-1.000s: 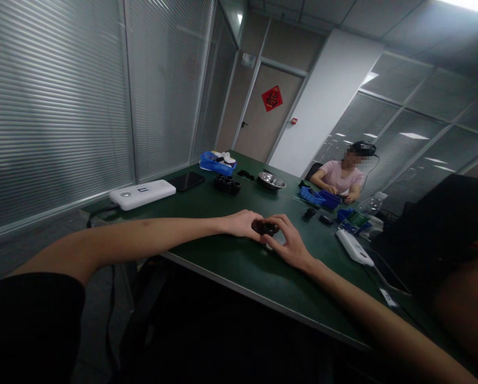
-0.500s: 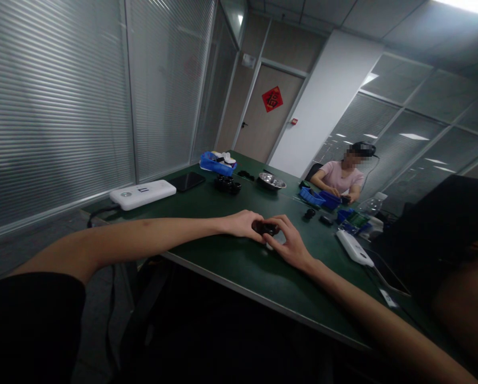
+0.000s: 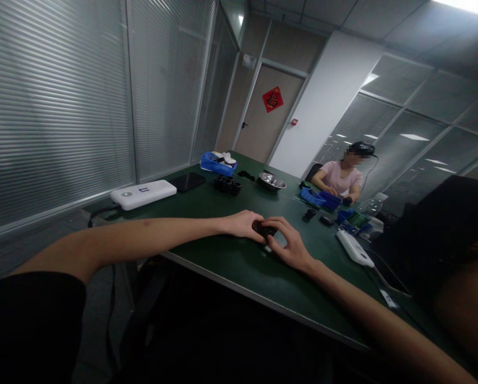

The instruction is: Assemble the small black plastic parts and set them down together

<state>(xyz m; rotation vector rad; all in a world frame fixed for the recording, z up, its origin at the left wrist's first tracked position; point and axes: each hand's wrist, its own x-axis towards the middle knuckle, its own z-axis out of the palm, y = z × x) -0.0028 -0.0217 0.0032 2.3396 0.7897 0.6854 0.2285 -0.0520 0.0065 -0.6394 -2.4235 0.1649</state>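
Above the green table (image 3: 223, 261), my left hand (image 3: 243, 224) is closed around a small dark, rounded part (image 3: 263, 229), too dim to name exactly. My right hand (image 3: 291, 248) meets it from the other side, its thumb and fingers curled on the same part. Beneath the fingers a small white patch (image 3: 267, 248) shows on the tabletop; I cannot tell what it is.
Beyond my hands are several black round parts (image 3: 227, 185), a metal bowl (image 3: 271, 182) and a blue tray (image 3: 218, 164). A white power bank (image 3: 143, 195) and a phone (image 3: 187, 182) lie left. Another person (image 3: 342, 177) sits across by blue bins (image 3: 313, 197).
My right fingers have shifted slightly on the dark part, and less of its glossy side shows. My left hand has stayed nearly still.
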